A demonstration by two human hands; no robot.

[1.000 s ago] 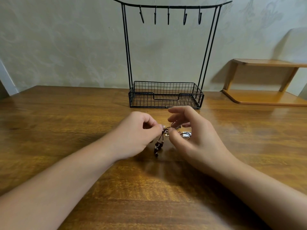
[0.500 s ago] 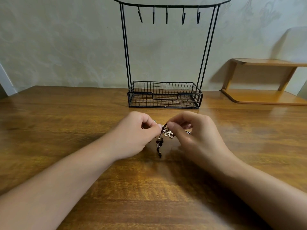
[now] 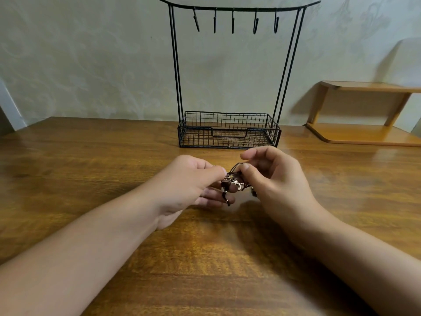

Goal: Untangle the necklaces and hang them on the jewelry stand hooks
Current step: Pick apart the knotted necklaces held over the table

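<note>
Head view: the necklaces [image 3: 233, 184] form one dark, knotted clump of cord, brown beads and pale metal pieces, held just above the table [image 3: 91, 169]. The left hand [image 3: 189, 185] and right hand [image 3: 278, 181] pinch it from either side. The stand [image 3: 230, 131] sits behind, hooks [image 3: 232, 21] bare.

A broad wooden counter [image 3: 91, 169] fills the lower part of the room, its dark brown grain glossy with soft reflected light. Behind the counter rises a pale greenish wall [image 3: 91, 60] covered in a faint swirling floral pattern. At the far right of the counter, against that wall, sits a small two-tier shelf [image 3: 364, 110] of lighter, honey-coloured wood, throwing a soft shadow on the wall. At the counter's far left edge, a pale strip [image 3: 10, 108] of something slants upward; I cannot tell what it is.
</note>
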